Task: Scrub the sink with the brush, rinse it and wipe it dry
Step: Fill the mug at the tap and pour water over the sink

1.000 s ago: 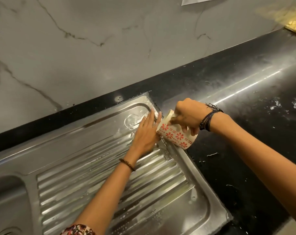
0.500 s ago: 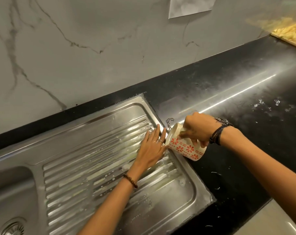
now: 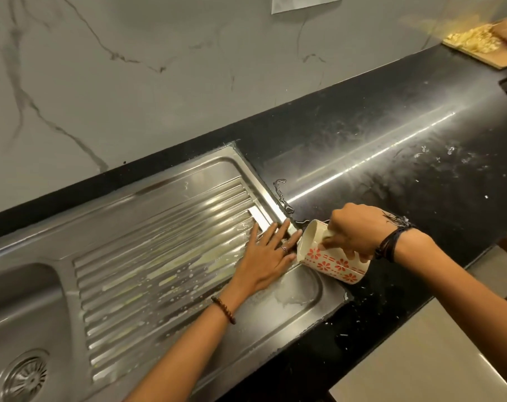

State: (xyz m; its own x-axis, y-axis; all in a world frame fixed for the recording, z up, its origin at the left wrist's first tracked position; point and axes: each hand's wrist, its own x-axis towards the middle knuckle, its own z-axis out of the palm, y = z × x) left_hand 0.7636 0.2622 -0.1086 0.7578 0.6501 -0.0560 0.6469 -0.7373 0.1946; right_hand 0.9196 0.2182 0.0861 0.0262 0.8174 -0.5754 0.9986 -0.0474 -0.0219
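Observation:
The steel sink [image 3: 171, 181] has a ribbed draining board [image 3: 147, 256] streaked with soapy water, a basin at the left and a round drain [image 3: 25, 378]. My left hand [image 3: 268, 256] lies flat with straight fingers on the board's right edge. My right hand [image 3: 356, 230] grips a white mug [image 3: 330, 258] with red flowers by its handle. The mug is tipped on its side, its mouth against my left fingers at the sink rim. No brush is in view.
A black countertop [image 3: 391, 158] runs to the right, wet and flecked with foam. A puddle [image 3: 281, 190] sits beside the sink rim. A wooden board [image 3: 484, 44] with yellow scraps lies at the far right. A grey marble wall [image 3: 159, 68] stands behind.
Both hands and the tipped mug have slid along the sink's right edge toward me. Wet streaks now run across the ribs.

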